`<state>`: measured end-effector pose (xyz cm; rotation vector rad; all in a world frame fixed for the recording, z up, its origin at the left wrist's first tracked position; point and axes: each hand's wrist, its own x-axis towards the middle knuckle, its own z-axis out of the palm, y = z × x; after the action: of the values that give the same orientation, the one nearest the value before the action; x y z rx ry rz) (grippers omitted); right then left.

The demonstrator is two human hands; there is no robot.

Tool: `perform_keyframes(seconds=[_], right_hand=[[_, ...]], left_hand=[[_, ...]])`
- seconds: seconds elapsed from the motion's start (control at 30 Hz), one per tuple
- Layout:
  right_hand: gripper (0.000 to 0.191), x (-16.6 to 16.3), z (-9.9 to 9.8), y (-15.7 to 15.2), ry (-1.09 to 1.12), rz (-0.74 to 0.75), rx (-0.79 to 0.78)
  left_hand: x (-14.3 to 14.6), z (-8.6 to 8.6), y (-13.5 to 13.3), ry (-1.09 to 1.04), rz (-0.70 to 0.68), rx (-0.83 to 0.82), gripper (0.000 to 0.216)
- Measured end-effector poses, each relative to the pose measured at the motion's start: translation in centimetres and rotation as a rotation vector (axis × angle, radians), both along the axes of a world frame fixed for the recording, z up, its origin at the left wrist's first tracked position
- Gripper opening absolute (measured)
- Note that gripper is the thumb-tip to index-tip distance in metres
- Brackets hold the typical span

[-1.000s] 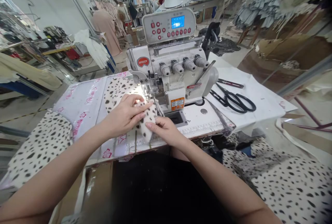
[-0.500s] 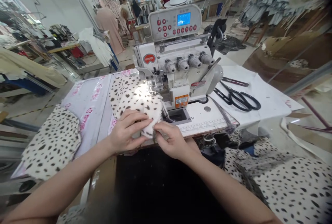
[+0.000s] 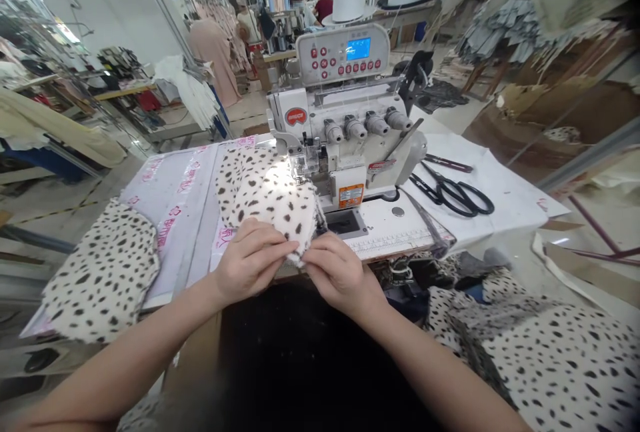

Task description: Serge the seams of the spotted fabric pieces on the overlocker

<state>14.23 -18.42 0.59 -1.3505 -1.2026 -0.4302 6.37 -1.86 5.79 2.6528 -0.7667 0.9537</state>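
Observation:
A white spotted fabric piece (image 3: 265,192) lies on the table in front of the overlock sewing machine (image 3: 345,132), its far end under the presser foot. My left hand (image 3: 250,262) and my right hand (image 3: 337,272) meet at the near edge of the table. Both pinch the near end of the spotted fabric between fingers and thumb.
Black scissors (image 3: 457,195) lie on white paper right of the machine. More spotted fabric is piled at the left (image 3: 100,279) and lower right (image 3: 565,359). The machine's control panel (image 3: 343,53) faces me. People stand by racks of garments in the background (image 3: 215,59).
Both hands have drawn back toward me along the fabric, from beside the presser foot to the table's near edge. More of the spotted piece now lies spread behind them.

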Motion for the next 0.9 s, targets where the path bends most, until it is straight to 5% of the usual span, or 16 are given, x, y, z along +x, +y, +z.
perform_keyframes(seconds=[0.6, 0.9], right_hand=[[0.017, -0.7, 1.2, -0.1, 0.028, -0.090, -0.123], [0.020, -0.9, 1.7, -0.2, 0.018, 0.015, -0.104]], left_hand=[[0.4, -2.4, -0.6, -0.044, 0.093, -0.065, 0.034], [1.9, -0.9, 2.2, -0.095, 0.352, 0.216, 0.039]])
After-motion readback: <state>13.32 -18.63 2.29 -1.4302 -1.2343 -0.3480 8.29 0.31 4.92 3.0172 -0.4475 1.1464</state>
